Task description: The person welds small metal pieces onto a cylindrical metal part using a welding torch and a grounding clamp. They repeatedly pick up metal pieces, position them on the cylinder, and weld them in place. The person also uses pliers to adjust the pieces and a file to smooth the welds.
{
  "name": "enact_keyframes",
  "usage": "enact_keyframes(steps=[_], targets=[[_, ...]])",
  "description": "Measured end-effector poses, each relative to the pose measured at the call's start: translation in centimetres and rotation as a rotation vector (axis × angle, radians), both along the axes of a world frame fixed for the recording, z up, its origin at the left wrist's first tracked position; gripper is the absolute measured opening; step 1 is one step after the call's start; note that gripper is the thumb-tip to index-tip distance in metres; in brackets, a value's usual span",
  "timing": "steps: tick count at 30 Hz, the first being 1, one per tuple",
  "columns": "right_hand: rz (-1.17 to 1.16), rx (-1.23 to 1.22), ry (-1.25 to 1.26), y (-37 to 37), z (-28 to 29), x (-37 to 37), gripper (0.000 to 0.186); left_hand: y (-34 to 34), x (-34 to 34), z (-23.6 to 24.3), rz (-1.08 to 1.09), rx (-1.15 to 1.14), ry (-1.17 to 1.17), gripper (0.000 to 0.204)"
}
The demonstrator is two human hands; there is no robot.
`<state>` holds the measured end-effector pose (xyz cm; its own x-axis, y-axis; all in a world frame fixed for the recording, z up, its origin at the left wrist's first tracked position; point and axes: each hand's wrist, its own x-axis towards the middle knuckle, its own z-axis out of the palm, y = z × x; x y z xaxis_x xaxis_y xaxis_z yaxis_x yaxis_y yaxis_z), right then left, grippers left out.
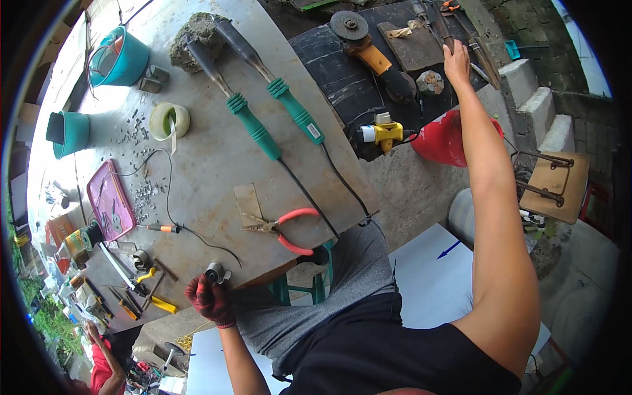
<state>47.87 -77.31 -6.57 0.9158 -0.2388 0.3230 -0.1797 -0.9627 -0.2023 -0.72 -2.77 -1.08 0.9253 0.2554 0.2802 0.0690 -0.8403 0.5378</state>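
My left hand (pixel 212 299), in a red and black glove, is closed around a small grey metal cylinder (pixel 215 272) with a dark opening, by the table's near edge. My bare right hand (pixel 457 64) stretches out to the dark side table at the far right. Its fingers are closed on the end of a long dark tool (pixel 442 26), whose exact kind I cannot make out. Pliers with red handles (pixel 295 232) lie on the metal table, nearest my left hand. Two soldering irons with green handles (pixel 253 128) rest their tips against a grey stone lump (pixel 193 43).
An angle grinder (pixel 374 59) and a yellow plug adapter (pixel 387 133) are on the side table. A red bucket (pixel 440 139) stands below my right arm. Teal buckets (pixel 128 59), a pink tray (pixel 110 201) and hand tools (pixel 158 289) occupy the left. Another person (pixel 108 362) is at lower left.
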Motion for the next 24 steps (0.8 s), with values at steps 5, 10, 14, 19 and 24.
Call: enact_keyframes(steps=[5, 10, 14, 19, 24], targets=[[-0.032, 0.011, 0.023, -0.3, -1.5, 1.7, 0.033, -0.4, 0.4, 0.5, 0.018, 0.006, 0.012, 0.040], [-0.042, -0.016, 0.071, -0.4, -2.4, 2.0, 0.037, -0.3, -0.2, 0.3, 0.061, -0.029, 0.030, 0.036], [-0.047, -0.020, 0.064, -0.8, -2.6, 2.7, 0.036, -0.8, -0.2, 0.5, 0.070, -0.160, 0.028, 0.035], [-0.058, -0.036, 0.094, -0.6, -2.9, 3.3, 0.037, -0.2, -1.0, 0.2, 0.060, -0.177, 0.053, 0.036], [-0.103, -0.063, 0.106, -1.5, -4.6, 3.9, 0.039, -0.9, -0.4, 0.7, 0.087, -0.151, 0.055, 0.032]])
